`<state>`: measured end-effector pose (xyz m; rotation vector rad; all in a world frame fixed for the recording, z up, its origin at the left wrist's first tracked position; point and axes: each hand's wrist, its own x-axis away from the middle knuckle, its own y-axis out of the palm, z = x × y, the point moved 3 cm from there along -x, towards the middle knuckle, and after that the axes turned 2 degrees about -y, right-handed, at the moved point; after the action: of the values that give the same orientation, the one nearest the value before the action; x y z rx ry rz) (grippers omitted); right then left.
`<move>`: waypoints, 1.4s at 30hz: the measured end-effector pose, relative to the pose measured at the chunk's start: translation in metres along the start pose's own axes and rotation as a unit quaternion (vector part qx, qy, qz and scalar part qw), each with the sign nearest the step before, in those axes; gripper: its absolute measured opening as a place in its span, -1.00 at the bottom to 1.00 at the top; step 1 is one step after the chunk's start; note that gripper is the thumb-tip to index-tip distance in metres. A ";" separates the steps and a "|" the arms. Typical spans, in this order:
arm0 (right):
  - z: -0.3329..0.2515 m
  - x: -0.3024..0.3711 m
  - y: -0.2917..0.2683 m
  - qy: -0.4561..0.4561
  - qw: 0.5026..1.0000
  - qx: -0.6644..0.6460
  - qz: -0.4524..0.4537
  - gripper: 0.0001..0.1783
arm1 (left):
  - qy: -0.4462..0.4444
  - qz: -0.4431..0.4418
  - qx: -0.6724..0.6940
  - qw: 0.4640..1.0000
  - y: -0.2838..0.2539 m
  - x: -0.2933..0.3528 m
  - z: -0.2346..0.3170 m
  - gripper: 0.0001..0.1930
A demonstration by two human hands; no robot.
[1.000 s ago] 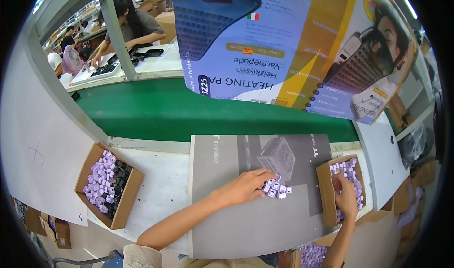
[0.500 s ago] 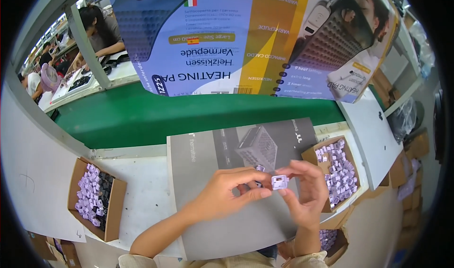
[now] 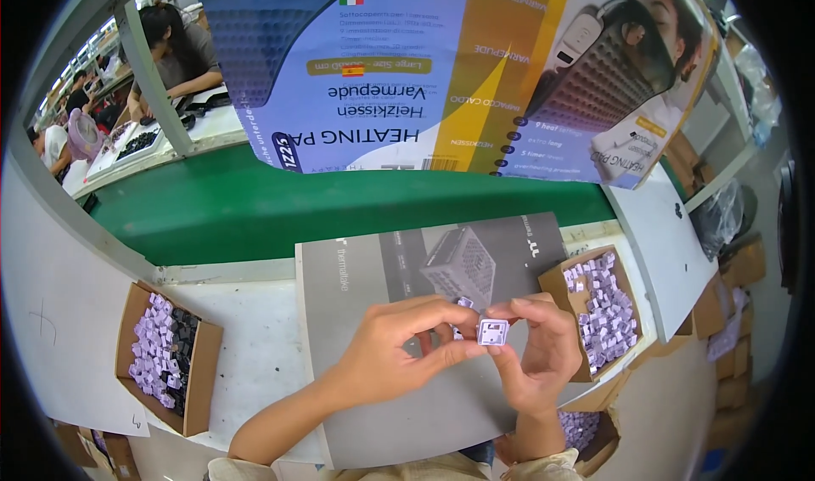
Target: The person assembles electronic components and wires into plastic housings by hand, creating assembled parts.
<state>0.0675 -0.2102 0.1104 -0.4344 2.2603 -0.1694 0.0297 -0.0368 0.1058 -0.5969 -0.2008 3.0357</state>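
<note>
A small, square, lilac plastic housing [image 3: 492,332] with a slot in its face is pinched in front of me, over the grey printed cardboard sheet [image 3: 382,421]. My left hand [image 3: 403,341] grips its left side between thumb and fingertips. On the opposite side my right hand [image 3: 539,358] holds it between thumb and forefinger, the other fingers curled. More lilac plastic shows behind the fingers of my left hand; whether it is held or lies on the sheet I cannot tell.
An open carton [image 3: 212,371] at left holds lilac and black parts. At right, another carton [image 3: 643,311] holds lilac parts. A green surface [image 3: 340,213] runs behind the bench, under a large hanging printed cardboard panel [image 3: 407,56]. A person [image 3: 182,48] works at far left.
Both hands have shifted slightly left with the lilac housing. It has turned a little, so its slotted face now shows more squarely. The whole view has also moved slightly.
</note>
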 end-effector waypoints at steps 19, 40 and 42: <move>-0.019 -0.007 0.000 -0.100 0.990 0.098 0.024 -0.56 | 0.005 -0.009 -0.008 1.000 0.003 0.003 0.002 -0.73; -0.025 0.004 -0.002 -0.159 0.962 0.222 -0.010 -0.50 | -0.150 -0.078 0.122 0.978 0.005 0.001 0.001 -0.65; -0.020 0.005 -0.001 -0.178 0.957 0.226 -0.034 -0.51 | -0.124 -0.095 0.107 0.982 0.005 0.000 0.001 -0.63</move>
<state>0.0498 -0.2137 0.1205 -0.2693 1.7841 -0.5818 0.0288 -0.0423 0.1062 -0.1718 0.0592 2.8839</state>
